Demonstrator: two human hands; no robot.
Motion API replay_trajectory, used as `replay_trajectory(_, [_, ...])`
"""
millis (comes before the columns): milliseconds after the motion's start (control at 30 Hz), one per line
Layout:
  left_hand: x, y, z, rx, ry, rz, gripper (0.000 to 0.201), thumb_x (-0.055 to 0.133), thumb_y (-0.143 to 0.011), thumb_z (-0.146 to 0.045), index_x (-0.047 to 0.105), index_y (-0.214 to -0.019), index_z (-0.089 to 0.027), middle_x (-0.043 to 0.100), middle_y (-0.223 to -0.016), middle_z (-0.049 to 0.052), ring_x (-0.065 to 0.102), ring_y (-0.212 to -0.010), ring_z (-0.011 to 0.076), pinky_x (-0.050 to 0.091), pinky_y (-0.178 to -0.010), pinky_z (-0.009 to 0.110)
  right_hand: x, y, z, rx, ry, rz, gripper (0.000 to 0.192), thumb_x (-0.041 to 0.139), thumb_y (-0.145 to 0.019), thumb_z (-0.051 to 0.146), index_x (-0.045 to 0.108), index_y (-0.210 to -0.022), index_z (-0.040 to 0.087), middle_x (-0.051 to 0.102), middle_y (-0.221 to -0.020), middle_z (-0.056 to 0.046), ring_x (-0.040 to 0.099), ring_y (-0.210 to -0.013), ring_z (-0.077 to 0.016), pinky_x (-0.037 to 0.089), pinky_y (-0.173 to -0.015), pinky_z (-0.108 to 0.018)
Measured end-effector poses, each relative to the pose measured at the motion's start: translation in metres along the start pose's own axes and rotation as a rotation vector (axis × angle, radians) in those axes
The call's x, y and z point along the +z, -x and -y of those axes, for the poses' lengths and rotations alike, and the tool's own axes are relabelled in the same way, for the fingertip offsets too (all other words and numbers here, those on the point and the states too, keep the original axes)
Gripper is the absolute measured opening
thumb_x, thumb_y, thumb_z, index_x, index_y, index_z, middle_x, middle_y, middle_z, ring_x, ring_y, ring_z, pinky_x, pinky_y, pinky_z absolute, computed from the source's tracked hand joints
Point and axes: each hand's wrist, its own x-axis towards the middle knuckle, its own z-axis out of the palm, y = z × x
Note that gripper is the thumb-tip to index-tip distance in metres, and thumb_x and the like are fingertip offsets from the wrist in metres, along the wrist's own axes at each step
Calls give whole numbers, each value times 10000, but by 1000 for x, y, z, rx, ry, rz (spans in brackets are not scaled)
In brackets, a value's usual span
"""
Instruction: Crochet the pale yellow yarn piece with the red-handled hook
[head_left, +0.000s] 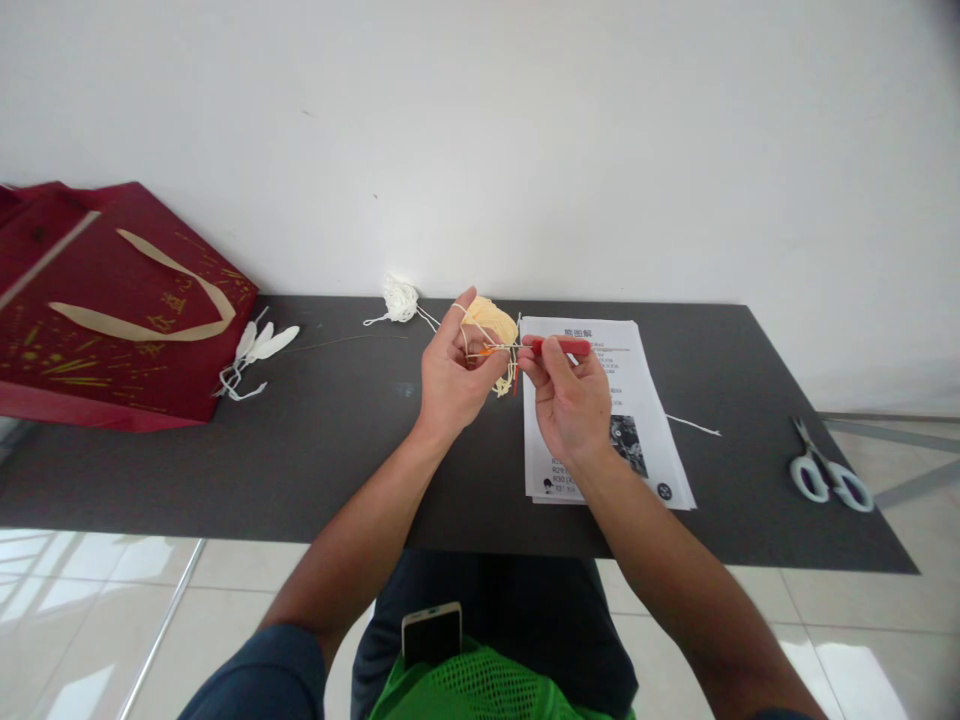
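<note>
We see both forearms bare from the elbow down; a dark blue sleeve [255, 675] covers the left upper arm, left of the phone [431, 633]; dark trousers [517, 610] surround that phone; a bright green mesh garment [487, 690] lies just below it; the left hand [450, 375] and right hand [570, 400] wear no gloves.

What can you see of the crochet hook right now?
The crochet hook has a red handle, plastic by the look of it, and a thin metal shaft. It lies roughly level above the printed sheet, tip pointing left. The right hand pinches the handle between thumb and fingers. The shaft runs into the pale yellow crochet piece held by the left hand. The hook end is too small to make out.
</note>
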Motion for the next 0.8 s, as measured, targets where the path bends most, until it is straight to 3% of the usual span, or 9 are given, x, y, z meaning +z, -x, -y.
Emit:
replay_trajectory(167, [-1,0,0,-2,-22,-8,847,827,-720,-162,503,-1498,-250,723,-816,-23,611,-677,103,484,-662,224,1,1,-1,-74,36,-4,214,789,-857,373,657,-926,219,799,-893,9,750,-713,-109,659,-728,-267])
replay_trajectory(333, [-3,-2,0,10,34,-18,692,832,-733,-161,615,-1382,-261,743,-823,-7,623,-685,108,495,-660,232,1,1,-1,-101,63,-25,194,793,-848,354,650,-903,235,779,-830,36,715,-673,-103,617,-679,-261])
replay_trajectory(667, [3,1,5,-35,66,-25,547,831,-731,-174,688,-1256,-231,747,-832,-12,669,-704,98,513,-691,230,2,5,-5,-74,74,30,158,796,-846,322,684,-929,249,777,-806,46,705,-662,-100,577,-653,-259])
replay_trajectory(800, [3,2,6,-22,109,-30,644,835,-734,-177,647,-1343,-270,753,-835,-23,674,-715,101,521,-710,237,2,7,-4,-84,82,21,193,797,-844,310,693,-1000,261,784,-796,44,714,-665,-106,584,-648,-260])
